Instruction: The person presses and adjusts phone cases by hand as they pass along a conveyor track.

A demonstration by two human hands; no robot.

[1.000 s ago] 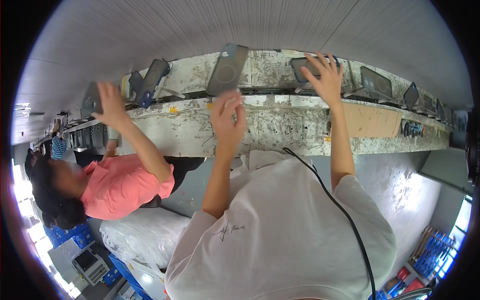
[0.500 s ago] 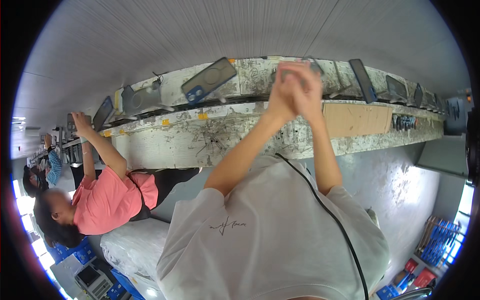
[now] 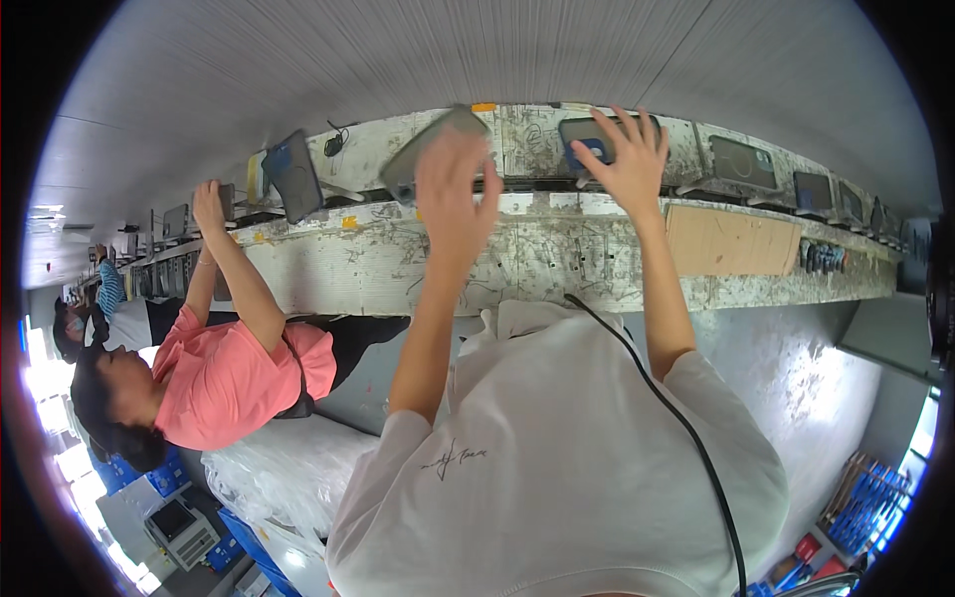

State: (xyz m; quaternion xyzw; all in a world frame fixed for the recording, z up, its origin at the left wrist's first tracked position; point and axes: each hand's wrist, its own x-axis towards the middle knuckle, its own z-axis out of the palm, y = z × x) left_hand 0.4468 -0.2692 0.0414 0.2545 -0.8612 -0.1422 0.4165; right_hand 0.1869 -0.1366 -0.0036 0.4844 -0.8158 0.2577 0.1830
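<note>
My left hand [image 3: 453, 189] is raised against a flat grey device [image 3: 423, 149] and grips it; the hand and device are blurred. My right hand [image 3: 625, 159] lies with fingers spread on a dark flat device [image 3: 582, 131] that leans on the long, scuffed white line bench [image 3: 557, 259]. Both of my arms reach up from my white T-shirt [image 3: 557, 468], and a black cable [image 3: 686, 428] runs across it.
More dark devices [image 3: 741, 159] lean in a row along the bench to the right, beside a brown cardboard panel [image 3: 721, 239]. On the left a co-worker in a pink shirt [image 3: 224, 378] reaches a hand [image 3: 209, 199] up beside a blue-backed device [image 3: 293, 174]. Blue crates [image 3: 865, 497] stand lower right.
My hands, together on one device half a second ago, have parted. The left has moved left with the grey device; the right now rests on a dark one. The view shifted.
</note>
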